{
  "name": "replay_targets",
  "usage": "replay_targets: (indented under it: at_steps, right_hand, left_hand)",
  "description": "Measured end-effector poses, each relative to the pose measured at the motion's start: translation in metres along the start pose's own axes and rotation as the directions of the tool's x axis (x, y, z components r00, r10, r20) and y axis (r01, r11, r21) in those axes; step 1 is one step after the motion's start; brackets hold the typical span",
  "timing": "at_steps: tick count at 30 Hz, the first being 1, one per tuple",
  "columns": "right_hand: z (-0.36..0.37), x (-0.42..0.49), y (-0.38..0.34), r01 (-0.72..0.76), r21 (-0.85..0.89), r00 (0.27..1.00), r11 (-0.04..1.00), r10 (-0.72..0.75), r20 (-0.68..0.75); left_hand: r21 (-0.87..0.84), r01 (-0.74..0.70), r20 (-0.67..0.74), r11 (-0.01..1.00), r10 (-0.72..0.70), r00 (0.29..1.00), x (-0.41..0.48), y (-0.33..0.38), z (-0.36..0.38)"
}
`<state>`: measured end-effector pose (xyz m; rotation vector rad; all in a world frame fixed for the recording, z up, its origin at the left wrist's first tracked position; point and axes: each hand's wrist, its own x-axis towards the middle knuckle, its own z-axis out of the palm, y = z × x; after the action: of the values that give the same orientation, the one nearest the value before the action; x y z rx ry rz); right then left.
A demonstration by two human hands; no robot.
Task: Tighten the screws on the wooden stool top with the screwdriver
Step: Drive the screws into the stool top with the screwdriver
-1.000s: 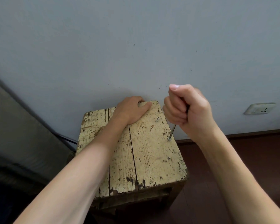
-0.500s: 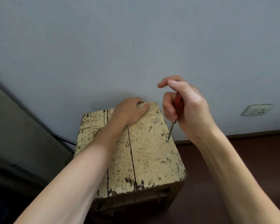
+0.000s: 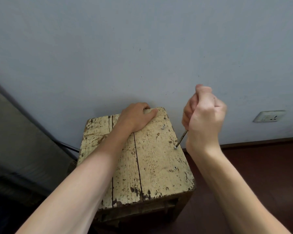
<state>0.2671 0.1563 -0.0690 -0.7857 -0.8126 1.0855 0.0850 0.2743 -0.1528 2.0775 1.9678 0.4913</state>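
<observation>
Screwdriver (image 3: 182,137), thin metal rod, touches round screw (image 3: 176,147).

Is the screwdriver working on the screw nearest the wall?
No, the screwdriver rests its tip on the middle screw; the far screw stands untouched.

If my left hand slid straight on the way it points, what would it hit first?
Probably the wall: the left hand grips the far edge of the stool top, pointing at it. How big the gap is, I cannot tell.
</observation>
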Motion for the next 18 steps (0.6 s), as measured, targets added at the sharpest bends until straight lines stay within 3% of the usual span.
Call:
replay_targets:
  at_steps: [2, 4, 7, 10, 12, 14, 18]
  right_hand:
    - [0.002, -0.003, 0.003, 0.026, -0.012, 0.998, 1.000, -0.026, -0.060]
    - [-0.001, 0.002, 0.001, -0.018, -0.041, 1.000, 0.999, 0.018, 0.000]
    - [-0.009, 0.014, -0.007, -0.076, -0.101, 0.965, 0.992, 0.098, 0.245]
    - [-0.017, 0.025, -0.014, -0.072, -0.190, 0.853, 0.979, 0.159, 0.497]
    - [-0.021, 0.027, -0.018, -0.098, -0.201, 0.780, 0.975, 0.201, 0.592]
    - [-0.021, 0.025, -0.019, -0.127, -0.200, 0.773, 0.972, 0.223, 0.594]
    - [-0.016, 0.021, -0.016, -0.179, -0.124, 0.843, 0.976, 0.217, 0.492]
  left_hand:
    - [0.001, -0.004, 0.000, 1.000, 0.004, 1.000, 0.000, 0.000, 0.000]
    - [0.006, -0.006, -0.007, 1.000, 0.007, 1.000, -0.001, 0.000, 0.000]
    - [0.008, -0.017, -0.018, 1.000, 0.018, 1.000, -0.001, 0.001, 0.000]
    - [0.014, -0.021, -0.006, 1.000, 0.021, 1.000, -0.001, 0.000, -0.001]
    - [0.016, -0.019, 0.009, 1.000, 0.019, 1.000, -0.001, 0.001, -0.001]
    - [0.016, -0.021, -0.005, 1.000, 0.021, 1.000, 0.000, 0.000, -0.001]
    - [0.020, -0.023, -0.009, 1.000, 0.023, 1.000, 0.002, -0.002, 0.001]
